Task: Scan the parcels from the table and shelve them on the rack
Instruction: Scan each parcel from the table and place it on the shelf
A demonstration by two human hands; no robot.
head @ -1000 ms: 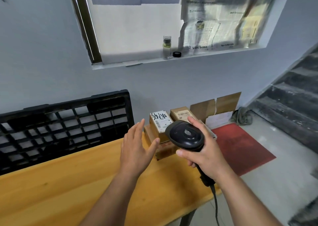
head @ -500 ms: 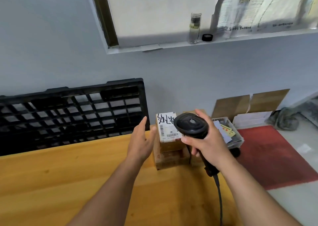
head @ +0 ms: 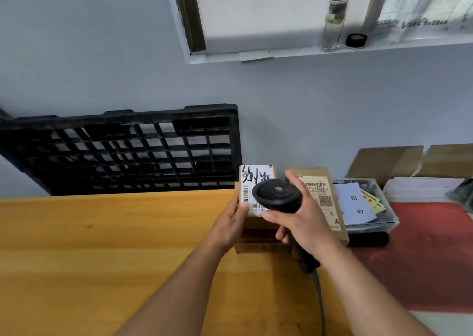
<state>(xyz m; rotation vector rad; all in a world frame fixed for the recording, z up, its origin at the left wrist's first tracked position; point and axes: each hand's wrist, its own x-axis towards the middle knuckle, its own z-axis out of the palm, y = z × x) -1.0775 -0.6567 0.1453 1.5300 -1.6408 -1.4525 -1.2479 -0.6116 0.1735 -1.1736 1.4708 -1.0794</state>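
Labelled parcel [head: 256, 182]: small brown carton with a white label on top, black handwritten marks across the label, barcodes along its left and lower edges. It sits at the far right end of the table [head: 102, 246], above a lower brown box [head: 261, 241]; cannot tell whether it rests on that box or is raised off it.

Left hand [head: 229, 224]: takes the parcel at its left side, thumb laid on the lower left corner of the label, fingers wrapped round the edge and mostly hidden.

Right hand [head: 305, 224]: closed round the handle of a black scanner [head: 277, 195], index finger along the far side of the head. The round head hangs over the right half of the label and covers part of it. A dark cable [head: 318, 292] runs down from the handle.

Second parcel [head: 318, 200]: just beside the first on its right, brown, with a printed label, barcode and QR code; partly behind the right hand.

Surroundings: a tray [head: 389, 215] with a blue sheet and yellow cards lies to the right of the table, over a red mat [head: 435, 254]. Cardboard flaps [head: 384, 161] lean on the wall behind it. A black plastic grid [head: 122, 151] stands against the wall behind the table. On the window ledge above, a glass bottle [head: 334, 21] stands upright with a black cap [head: 356, 40] just beside it
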